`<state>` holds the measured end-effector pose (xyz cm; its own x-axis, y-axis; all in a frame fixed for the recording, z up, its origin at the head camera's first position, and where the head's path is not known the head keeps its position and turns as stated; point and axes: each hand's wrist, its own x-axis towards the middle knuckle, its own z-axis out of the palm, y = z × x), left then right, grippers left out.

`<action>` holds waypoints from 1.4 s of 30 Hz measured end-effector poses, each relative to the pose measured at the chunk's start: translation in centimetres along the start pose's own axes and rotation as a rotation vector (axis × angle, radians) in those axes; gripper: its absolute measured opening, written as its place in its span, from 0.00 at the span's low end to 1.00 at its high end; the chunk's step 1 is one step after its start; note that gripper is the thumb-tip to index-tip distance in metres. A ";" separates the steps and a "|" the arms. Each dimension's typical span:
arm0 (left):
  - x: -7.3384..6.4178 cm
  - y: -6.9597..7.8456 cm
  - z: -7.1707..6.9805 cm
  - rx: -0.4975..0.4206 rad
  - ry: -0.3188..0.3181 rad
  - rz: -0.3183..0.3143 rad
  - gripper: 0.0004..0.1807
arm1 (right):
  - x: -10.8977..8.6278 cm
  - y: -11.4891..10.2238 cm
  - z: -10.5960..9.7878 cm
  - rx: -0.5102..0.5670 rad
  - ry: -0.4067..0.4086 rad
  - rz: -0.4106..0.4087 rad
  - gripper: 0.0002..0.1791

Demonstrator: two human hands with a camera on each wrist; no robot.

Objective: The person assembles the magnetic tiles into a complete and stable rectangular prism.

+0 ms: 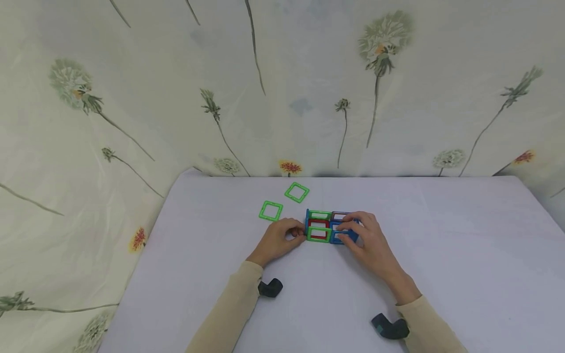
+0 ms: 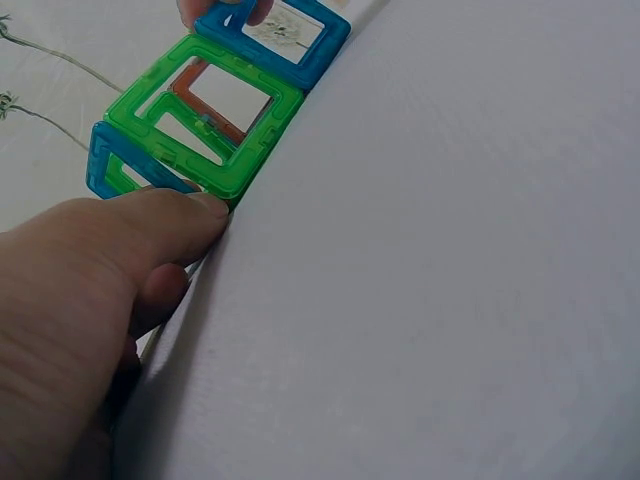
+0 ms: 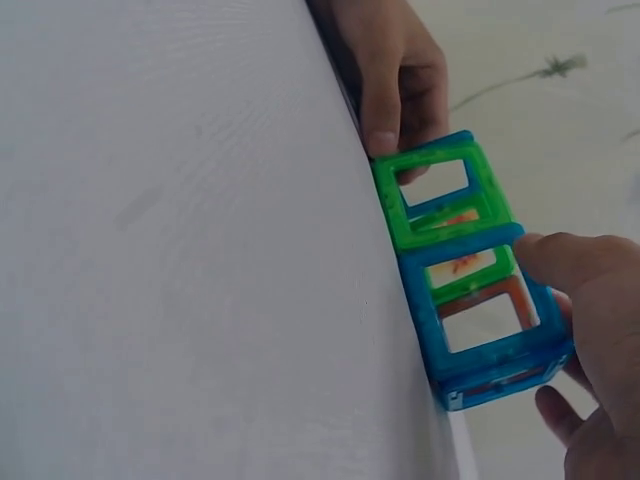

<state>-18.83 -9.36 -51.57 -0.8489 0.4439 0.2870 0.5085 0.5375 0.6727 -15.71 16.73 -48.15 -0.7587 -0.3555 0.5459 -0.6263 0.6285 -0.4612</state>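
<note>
A box-shaped row of magnetic tiles [image 1: 319, 234] in green, blue and red stands on the white table, made of two square cells side by side. At its left end is my left hand [image 1: 279, 239], fingers curled, thumb tip [image 2: 205, 205] right at the lower corner of the green front tile [image 2: 235, 180]. From the right, my right hand [image 1: 368, 242] holds the blue cell, its thumb [image 3: 545, 255] at the top edge of the blue front tile [image 3: 430, 320] and other fingers spread over the far side. A reddish tile [image 3: 522, 300] shows through the frames.
Two loose green square tiles [image 1: 270, 211] [image 1: 297, 192] lie flat behind and left of the box. The white table [image 1: 441, 255] meets a dandelion-print cloth backdrop [image 1: 282, 122] at its far edge. A black wrist device [image 1: 270, 288] sits at the left sleeve, another [image 1: 390, 327] at the right.
</note>
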 end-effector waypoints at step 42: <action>-0.1 0.8 -0.3 0.009 -0.034 -0.038 0.10 | -3.3 3.8 -0.9 0.181 -0.145 0.170 0.07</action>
<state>-18.38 -9.20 -50.92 -0.8623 0.4469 0.2381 0.4775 0.5609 0.6763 -15.46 20.87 -51.07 -0.8649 -0.3594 0.3503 -0.5001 0.5582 -0.6620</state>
